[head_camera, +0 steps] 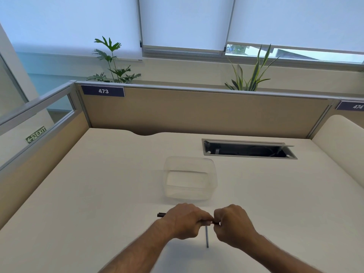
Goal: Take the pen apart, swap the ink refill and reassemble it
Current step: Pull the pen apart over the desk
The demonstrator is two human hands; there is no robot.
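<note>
Low over the near part of the pale cream desk top [98, 184], both hands meet around a slim black plastic pen [162, 215]. The left hand [185, 220] is curled into a fist around the barrel, whose dark end pokes out past the knuckles on the left. The right hand [234, 223] is closed too, its fingertips pinching the pen's other end, a small black piece that shows in the gap between the two hands; whether that piece is still joined to the barrel is hard to tell. Just below the gap, a thin grey ink refill [207, 236] lies on the desk. Beyond the hands sits a clear, rounded-square plastic tub [190, 177], and farther back right an open grey cable hatch [249, 148] is set into the desk.
</note>
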